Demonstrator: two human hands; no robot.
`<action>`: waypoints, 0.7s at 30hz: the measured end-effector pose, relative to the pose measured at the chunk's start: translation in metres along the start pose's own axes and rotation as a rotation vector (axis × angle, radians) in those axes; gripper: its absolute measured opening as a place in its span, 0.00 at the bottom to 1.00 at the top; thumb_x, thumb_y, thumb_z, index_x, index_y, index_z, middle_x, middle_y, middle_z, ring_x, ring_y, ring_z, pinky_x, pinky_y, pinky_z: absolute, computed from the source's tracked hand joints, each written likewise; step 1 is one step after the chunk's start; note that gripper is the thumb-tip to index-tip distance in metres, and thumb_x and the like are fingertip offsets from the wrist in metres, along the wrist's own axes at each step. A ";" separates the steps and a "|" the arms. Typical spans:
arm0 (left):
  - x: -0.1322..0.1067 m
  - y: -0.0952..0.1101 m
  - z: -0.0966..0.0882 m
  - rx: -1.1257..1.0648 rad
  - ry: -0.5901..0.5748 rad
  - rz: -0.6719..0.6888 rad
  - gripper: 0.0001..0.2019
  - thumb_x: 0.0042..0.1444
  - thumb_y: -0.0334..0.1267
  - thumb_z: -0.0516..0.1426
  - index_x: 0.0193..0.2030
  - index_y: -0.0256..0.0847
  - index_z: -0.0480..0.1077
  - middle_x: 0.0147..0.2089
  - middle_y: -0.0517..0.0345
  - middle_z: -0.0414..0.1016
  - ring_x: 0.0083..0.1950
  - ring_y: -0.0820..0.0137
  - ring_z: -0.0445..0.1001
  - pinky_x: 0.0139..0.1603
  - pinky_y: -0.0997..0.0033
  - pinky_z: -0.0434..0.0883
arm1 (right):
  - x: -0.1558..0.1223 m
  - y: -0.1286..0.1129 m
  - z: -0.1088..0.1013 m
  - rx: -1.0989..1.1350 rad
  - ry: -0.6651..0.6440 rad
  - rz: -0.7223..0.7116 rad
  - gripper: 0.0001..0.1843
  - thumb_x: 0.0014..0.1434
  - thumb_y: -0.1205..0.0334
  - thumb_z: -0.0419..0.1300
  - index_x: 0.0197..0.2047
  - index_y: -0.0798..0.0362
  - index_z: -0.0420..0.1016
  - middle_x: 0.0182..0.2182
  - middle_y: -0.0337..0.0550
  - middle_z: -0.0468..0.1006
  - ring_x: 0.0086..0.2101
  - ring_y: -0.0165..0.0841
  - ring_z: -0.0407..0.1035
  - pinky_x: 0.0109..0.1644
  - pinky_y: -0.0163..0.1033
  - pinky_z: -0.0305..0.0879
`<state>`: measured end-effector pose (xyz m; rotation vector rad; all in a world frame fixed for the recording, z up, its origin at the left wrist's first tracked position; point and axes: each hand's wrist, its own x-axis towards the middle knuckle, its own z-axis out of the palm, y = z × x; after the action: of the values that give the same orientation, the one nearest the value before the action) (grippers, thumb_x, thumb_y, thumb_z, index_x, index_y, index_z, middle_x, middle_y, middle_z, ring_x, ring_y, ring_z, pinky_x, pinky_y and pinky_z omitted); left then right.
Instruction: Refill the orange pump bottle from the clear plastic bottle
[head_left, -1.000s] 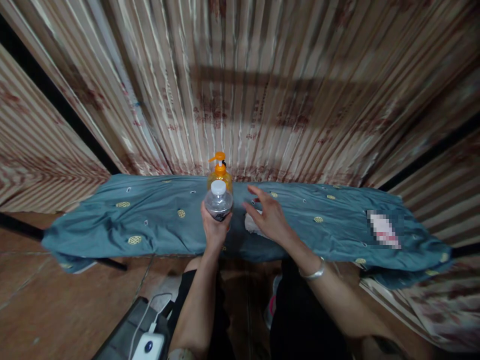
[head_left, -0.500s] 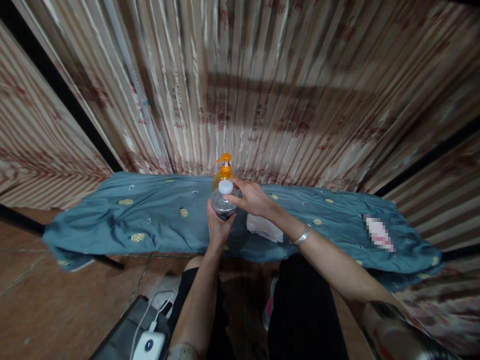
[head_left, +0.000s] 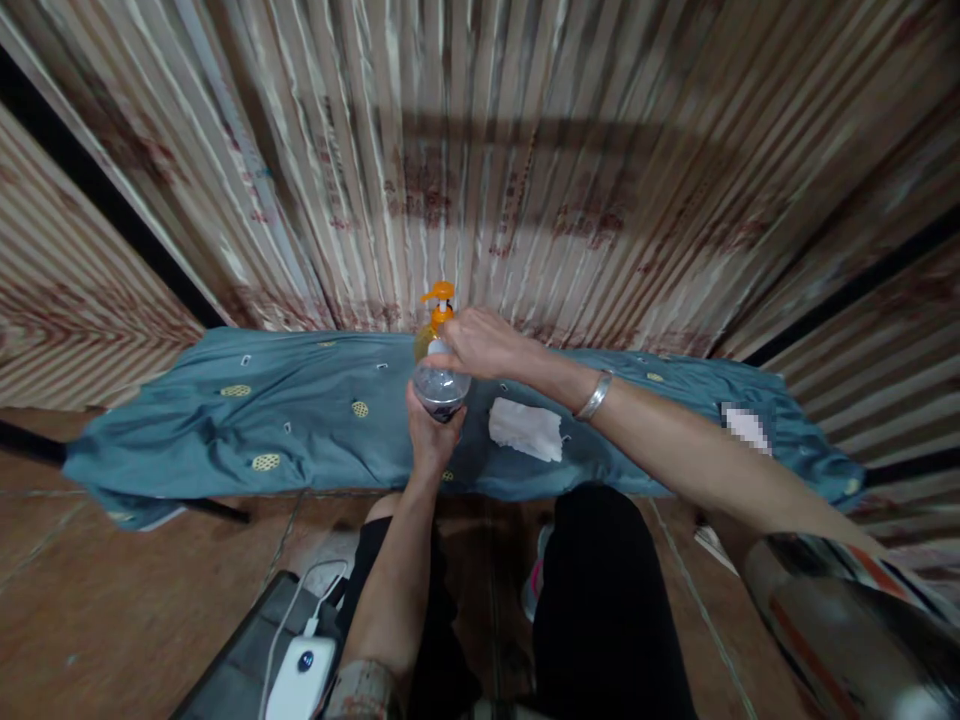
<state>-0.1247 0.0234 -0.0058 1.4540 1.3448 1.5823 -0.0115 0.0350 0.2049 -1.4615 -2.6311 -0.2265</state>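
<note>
A clear plastic bottle [head_left: 441, 388] with a white cap [head_left: 437, 348] stands upright in front of me. My left hand [head_left: 433, 432] is wrapped round the bottle's body from below and the near side. Over the top, my right hand [head_left: 480, 345] has its fingers closed on the cap, which they partly cover. Just behind is a pump bottle [head_left: 426, 342] of yellow liquid with an orange pump head [head_left: 441, 292], partly hidden by the hand and the clear bottle. To the right, a folded white tissue [head_left: 526, 430] lies on the cloth.
A teal cloth with yellow pineapple prints [head_left: 315, 400] covers the narrow bench. A pixelated white item [head_left: 746, 428] lies at its right end. Behind rises a striped curtain [head_left: 480, 180]. At lower left, a white power bank [head_left: 304, 675] with a cable rests on a grey surface.
My right hand has turned over and closed round the cap, its fingers having been spread beside it. The left hand keeps its hold on the bottle. The view has shifted slightly.
</note>
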 end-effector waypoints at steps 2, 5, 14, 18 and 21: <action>0.000 0.002 0.001 -0.011 0.011 -0.011 0.50 0.43 0.37 0.73 0.72 0.41 0.57 0.70 0.34 0.70 0.71 0.46 0.73 0.72 0.43 0.69 | 0.003 0.003 0.001 0.015 -0.006 -0.010 0.17 0.69 0.53 0.65 0.47 0.61 0.84 0.42 0.59 0.87 0.46 0.51 0.80 0.49 0.46 0.72; -0.001 0.005 0.002 -0.020 0.026 -0.026 0.50 0.42 0.36 0.73 0.72 0.41 0.57 0.69 0.35 0.71 0.70 0.47 0.73 0.71 0.45 0.70 | 0.009 0.008 0.006 0.049 -0.018 -0.041 0.15 0.67 0.55 0.67 0.44 0.60 0.84 0.40 0.58 0.87 0.47 0.53 0.81 0.51 0.49 0.73; 0.001 0.006 0.001 -0.007 0.042 -0.050 0.51 0.40 0.35 0.73 0.71 0.36 0.57 0.69 0.31 0.71 0.70 0.45 0.73 0.71 0.46 0.68 | 0.022 0.018 -0.002 0.062 -0.096 -0.215 0.07 0.62 0.63 0.72 0.42 0.56 0.82 0.43 0.49 0.86 0.49 0.47 0.79 0.54 0.48 0.72; 0.001 0.006 0.000 -0.005 0.049 -0.051 0.51 0.40 0.35 0.74 0.71 0.37 0.57 0.69 0.31 0.71 0.70 0.45 0.73 0.72 0.45 0.68 | 0.019 0.015 -0.008 0.037 -0.165 -0.275 0.12 0.62 0.64 0.72 0.49 0.56 0.83 0.45 0.47 0.86 0.50 0.43 0.78 0.55 0.44 0.70; 0.000 0.008 0.002 -0.005 0.055 -0.049 0.50 0.41 0.35 0.74 0.71 0.38 0.57 0.69 0.32 0.71 0.70 0.46 0.73 0.72 0.45 0.69 | 0.015 0.005 -0.011 0.005 -0.157 -0.196 0.23 0.65 0.55 0.71 0.58 0.60 0.79 0.50 0.54 0.85 0.53 0.46 0.78 0.56 0.46 0.70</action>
<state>-0.1216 0.0219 0.0013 1.3732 1.3957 1.6043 -0.0145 0.0485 0.2187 -1.2687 -2.9004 -0.1279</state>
